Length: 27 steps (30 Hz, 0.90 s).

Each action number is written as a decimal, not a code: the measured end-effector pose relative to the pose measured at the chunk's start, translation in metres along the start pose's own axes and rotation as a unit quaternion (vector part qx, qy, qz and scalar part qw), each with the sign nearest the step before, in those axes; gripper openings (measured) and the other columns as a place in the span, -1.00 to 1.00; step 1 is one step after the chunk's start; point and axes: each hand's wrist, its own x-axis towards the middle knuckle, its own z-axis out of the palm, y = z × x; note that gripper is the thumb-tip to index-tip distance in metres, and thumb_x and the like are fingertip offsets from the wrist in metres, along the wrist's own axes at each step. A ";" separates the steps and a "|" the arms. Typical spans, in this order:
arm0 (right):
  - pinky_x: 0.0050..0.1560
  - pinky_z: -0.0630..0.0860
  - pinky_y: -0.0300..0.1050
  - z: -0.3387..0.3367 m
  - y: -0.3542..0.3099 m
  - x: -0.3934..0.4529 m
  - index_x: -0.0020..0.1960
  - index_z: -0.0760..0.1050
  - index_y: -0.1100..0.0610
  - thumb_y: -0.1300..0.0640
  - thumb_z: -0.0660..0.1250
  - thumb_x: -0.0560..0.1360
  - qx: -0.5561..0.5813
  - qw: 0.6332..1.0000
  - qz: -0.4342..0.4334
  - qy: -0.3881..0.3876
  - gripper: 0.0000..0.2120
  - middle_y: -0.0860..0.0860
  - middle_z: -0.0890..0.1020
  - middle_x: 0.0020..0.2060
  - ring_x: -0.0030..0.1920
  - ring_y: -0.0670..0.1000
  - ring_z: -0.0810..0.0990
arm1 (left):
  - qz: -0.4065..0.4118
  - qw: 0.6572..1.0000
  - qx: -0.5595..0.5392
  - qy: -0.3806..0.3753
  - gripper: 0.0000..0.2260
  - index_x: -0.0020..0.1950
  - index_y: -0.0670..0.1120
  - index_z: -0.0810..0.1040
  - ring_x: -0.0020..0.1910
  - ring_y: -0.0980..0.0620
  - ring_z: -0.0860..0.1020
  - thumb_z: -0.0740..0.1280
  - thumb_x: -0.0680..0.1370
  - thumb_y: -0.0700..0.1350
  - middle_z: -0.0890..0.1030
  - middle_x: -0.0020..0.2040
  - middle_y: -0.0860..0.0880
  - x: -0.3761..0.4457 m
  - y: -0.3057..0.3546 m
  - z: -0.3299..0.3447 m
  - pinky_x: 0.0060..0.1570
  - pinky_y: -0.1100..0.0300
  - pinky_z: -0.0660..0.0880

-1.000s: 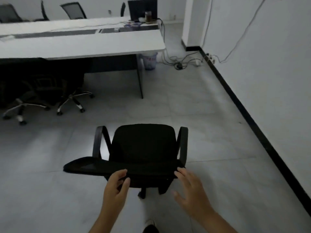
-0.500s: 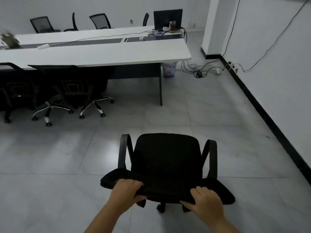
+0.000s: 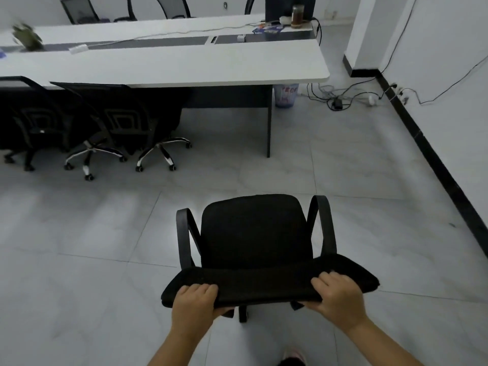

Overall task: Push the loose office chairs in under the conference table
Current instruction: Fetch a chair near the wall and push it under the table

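Observation:
A loose black office chair (image 3: 254, 233) with armrests stands on the tiled floor right in front of me, its seat facing the table. My left hand (image 3: 194, 303) grips the left part of its backrest top. My right hand (image 3: 338, 297) grips the right part. The long white conference table (image 3: 184, 66) stretches across the upper left. Three black chairs (image 3: 124, 120) are tucked under its near edge at the left. The gap under the table's right end, beside the dark leg (image 3: 268, 122), holds no chair.
More chairs (image 3: 171, 6) stand behind the table's far side. A monitor (image 3: 289, 6), a jar and a small plant (image 3: 27, 35) sit on the table. A bin (image 3: 285, 95) and tangled cables (image 3: 340, 97) lie by the table end. A white wall with a black skirting (image 3: 433, 159) runs along the right.
My hands went from open near the backrest to closed on its top. The view shifted so the table and tucked chairs sit further right and closer.

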 end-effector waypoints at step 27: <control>-0.55 0.27 -0.21 0.147 0.096 0.360 -0.48 0.46 0.15 -0.31 -0.08 0.48 -0.015 0.999 -0.019 0.048 -0.32 0.02 0.45 -0.59 -0.57 0.02 0.41 | 0.042 0.992 0.016 0.116 -0.35 -0.46 -0.04 0.53 -0.57 0.08 0.53 -0.13 0.53 0.29 0.57 -0.53 0.04 0.346 -0.156 0.041 -0.47 0.33 0.47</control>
